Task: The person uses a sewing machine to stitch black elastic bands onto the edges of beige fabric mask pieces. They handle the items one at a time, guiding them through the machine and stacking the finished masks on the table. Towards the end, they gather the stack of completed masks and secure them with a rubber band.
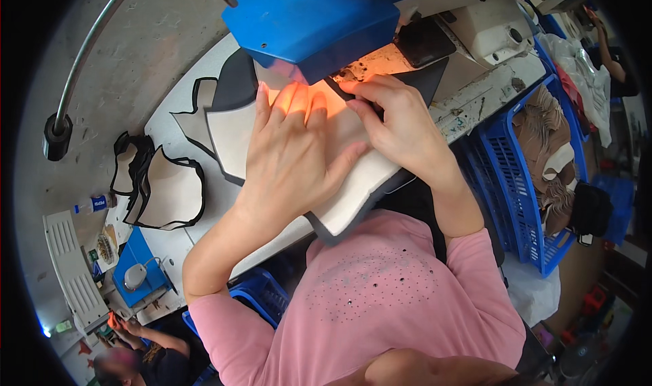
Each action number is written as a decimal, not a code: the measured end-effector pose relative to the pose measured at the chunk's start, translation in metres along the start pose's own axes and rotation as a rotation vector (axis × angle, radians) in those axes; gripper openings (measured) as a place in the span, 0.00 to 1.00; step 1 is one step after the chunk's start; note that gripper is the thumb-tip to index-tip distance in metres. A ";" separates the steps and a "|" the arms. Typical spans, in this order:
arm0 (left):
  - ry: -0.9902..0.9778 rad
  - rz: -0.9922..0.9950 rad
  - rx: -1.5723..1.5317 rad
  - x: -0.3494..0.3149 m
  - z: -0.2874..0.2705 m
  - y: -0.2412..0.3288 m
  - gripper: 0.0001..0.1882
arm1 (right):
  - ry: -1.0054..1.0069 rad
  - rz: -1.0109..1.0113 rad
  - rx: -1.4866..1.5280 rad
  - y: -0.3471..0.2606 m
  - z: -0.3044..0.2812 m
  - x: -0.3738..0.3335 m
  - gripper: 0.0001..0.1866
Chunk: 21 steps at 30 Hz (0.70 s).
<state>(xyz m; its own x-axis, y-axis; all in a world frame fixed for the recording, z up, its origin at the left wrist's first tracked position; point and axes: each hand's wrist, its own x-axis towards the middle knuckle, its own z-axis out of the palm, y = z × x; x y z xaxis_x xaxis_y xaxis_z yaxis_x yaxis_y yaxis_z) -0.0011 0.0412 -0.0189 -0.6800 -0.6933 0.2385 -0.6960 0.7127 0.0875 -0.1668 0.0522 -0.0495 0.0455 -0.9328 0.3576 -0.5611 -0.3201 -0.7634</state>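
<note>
A cream panel with dark grey edging (pixel 234 134) lies on the white work table, partly under a blue machine head (pixel 312 29). Orange light falls from the machine onto the panel and my fingertips. My left hand (pixel 288 148) rests flat on the panel, fingers spread and tips close to the machine's front. To its right, my right hand (pixel 401 117) is closed, thumb and bent fingers pinching the panel's dark edge beside the lit spot. What lies inside that pinch is partly hidden by the fingers.
Black-edged cream pieces (pixel 173 189) lie at the table's left. A blue basket (pixel 506 162) on the right holds brown pieces (pixel 543 141). A bent metal lamp arm (pixel 85 53) stands at far left. Another person (pixel 146 352) works at lower left; a further person's arm (pixel 608 53) shows at far right.
</note>
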 end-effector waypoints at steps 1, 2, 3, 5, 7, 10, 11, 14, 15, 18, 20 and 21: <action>0.019 0.009 0.011 0.000 0.001 0.000 0.30 | 0.025 -0.019 0.007 0.000 0.001 -0.001 0.09; 0.038 0.017 0.023 0.001 0.002 -0.002 0.30 | 0.030 -0.019 0.004 0.000 0.000 -0.001 0.08; 0.057 0.025 0.034 0.001 0.003 -0.004 0.30 | 0.035 -0.019 0.001 0.000 0.000 -0.002 0.08; 0.010 0.005 0.063 0.000 0.003 -0.007 0.24 | 0.038 -0.013 0.002 0.000 0.001 -0.002 0.08; 0.043 0.004 0.002 0.003 0.008 -0.012 0.20 | 0.038 0.002 0.005 0.001 0.002 -0.002 0.08; 0.064 -0.023 -0.112 0.005 0.009 -0.020 0.15 | 0.060 -0.015 0.011 0.002 0.004 -0.003 0.07; 0.047 -0.054 -0.154 0.006 0.009 -0.023 0.14 | 0.056 -0.011 0.011 0.002 0.004 -0.003 0.07; 0.036 0.001 -0.129 0.009 0.014 -0.042 0.19 | 0.046 -0.005 0.009 0.000 0.004 -0.003 0.07; 0.038 0.020 -0.121 0.009 0.016 -0.048 0.20 | 0.045 -0.006 0.006 0.000 0.003 -0.003 0.07; 0.038 0.026 -0.153 0.016 0.008 -0.054 0.14 | 0.075 -0.044 0.018 0.003 0.004 -0.005 0.08; 0.059 0.060 -0.138 0.019 0.005 -0.060 0.09 | 0.088 -0.058 0.019 0.004 0.004 -0.007 0.08; 0.047 0.045 -0.138 0.019 0.004 -0.059 0.08 | 0.085 -0.053 0.013 0.004 0.002 -0.009 0.08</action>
<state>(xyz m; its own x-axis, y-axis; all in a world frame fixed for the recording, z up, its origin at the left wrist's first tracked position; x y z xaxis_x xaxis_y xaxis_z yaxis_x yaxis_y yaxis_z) 0.0266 -0.0143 -0.0233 -0.6963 -0.6565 0.2900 -0.6242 0.7534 0.2069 -0.1674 0.0586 -0.0567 0.0038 -0.8973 0.4414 -0.5493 -0.3707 -0.7489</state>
